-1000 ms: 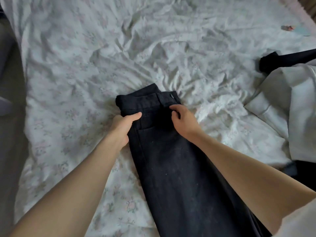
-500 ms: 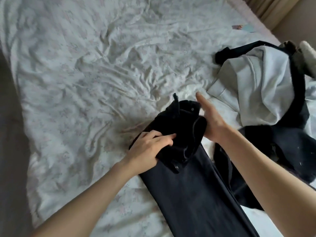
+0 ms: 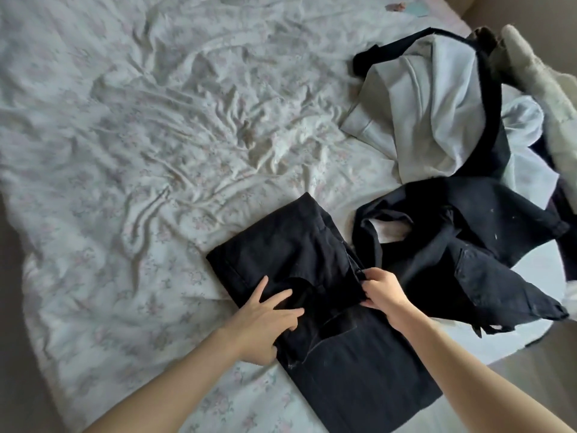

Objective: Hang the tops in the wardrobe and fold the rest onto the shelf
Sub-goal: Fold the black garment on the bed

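Trousers (image 3: 299,254) now lie folded over on the bed (image 3: 125,151); left hand (image 3: 265,320) presses flat, fingers apart, right hand (image 3: 382,292) pinches the edge.

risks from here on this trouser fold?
1. The right hand pinches only the edge of the black trousers; the folded flap could slip open when released.
2. A loose black garment lies right beside the fold and might get dragged along when the trousers are lifted.
3. The left hand presses flat near the uneven waistband, so a crease may be pressed in.
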Demonstrator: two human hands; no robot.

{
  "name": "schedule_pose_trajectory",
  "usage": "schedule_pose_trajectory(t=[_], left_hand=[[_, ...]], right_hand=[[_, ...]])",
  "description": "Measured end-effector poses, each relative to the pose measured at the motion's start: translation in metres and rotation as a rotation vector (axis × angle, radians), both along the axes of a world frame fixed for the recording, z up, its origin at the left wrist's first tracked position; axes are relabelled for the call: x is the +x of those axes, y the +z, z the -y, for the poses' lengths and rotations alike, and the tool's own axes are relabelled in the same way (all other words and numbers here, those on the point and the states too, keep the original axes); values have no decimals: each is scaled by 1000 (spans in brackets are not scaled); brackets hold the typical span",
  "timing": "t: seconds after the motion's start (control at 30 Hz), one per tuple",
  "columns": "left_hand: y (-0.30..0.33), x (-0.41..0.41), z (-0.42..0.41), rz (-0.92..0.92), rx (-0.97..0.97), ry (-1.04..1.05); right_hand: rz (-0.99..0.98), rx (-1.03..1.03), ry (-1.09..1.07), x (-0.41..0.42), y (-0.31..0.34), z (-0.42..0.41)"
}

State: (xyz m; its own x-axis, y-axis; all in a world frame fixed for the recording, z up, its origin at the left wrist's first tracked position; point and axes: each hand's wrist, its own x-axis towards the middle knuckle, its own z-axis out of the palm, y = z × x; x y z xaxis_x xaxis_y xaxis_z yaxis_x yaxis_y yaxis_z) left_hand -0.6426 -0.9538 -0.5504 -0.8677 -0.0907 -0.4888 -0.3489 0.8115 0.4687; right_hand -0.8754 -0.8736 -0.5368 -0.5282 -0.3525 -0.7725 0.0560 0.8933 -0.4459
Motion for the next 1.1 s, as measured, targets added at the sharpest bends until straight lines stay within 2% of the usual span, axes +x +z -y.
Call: schedule_pose_trajectory(t=[0.03,0.07,0.13,0.17,0.2,0.27,0.33,0.4,0.47,0.53,0.73,0.9,0.97,1.03,1.1], left_hand=[[6,-1,-1,-54,58,83],[11,-2,1,-186,59,174],[14,-8,10,-520,-112,372],[14,-15,16,-606,-228,489],[13,-23,23,-603,-330,607],[8,-38,40,-413,-430,786],[-9,-42,45,-145,-382,865],[-27,-32,35,69,-426,786],[-39,-12,17,141,-448,689],[-43,7,3,130,-443,632],[-31,25,-14,96,-413,402],[-19,13,-49,110,-340,350],[-16,9,-59,92,-314,342],[-16,3,-54,-98,-313,384],[-15,-5,-33,-300,-357,558]], right_hand=[[-169,1,66,0,1,2],[-370,-24,138,3,6,7],[-722,-235,331,16,14,22],[-837,-365,466,24,15,29],[-913,-461,607,35,15,37],[-920,-512,894,51,5,54],[-828,-391,1150,56,-14,64],[-815,-231,1392,48,-33,60],[-824,-130,1551,37,-46,41],[-799,-78,1578,30,-49,15],[-796,-151,1634,34,-26,-37],[-721,-214,1859,23,-16,-66],[-716,-356,1776,21,-13,-66],[-701,-518,1613,20,-8,-50],[-731,-608,1474,20,-3,-16]])
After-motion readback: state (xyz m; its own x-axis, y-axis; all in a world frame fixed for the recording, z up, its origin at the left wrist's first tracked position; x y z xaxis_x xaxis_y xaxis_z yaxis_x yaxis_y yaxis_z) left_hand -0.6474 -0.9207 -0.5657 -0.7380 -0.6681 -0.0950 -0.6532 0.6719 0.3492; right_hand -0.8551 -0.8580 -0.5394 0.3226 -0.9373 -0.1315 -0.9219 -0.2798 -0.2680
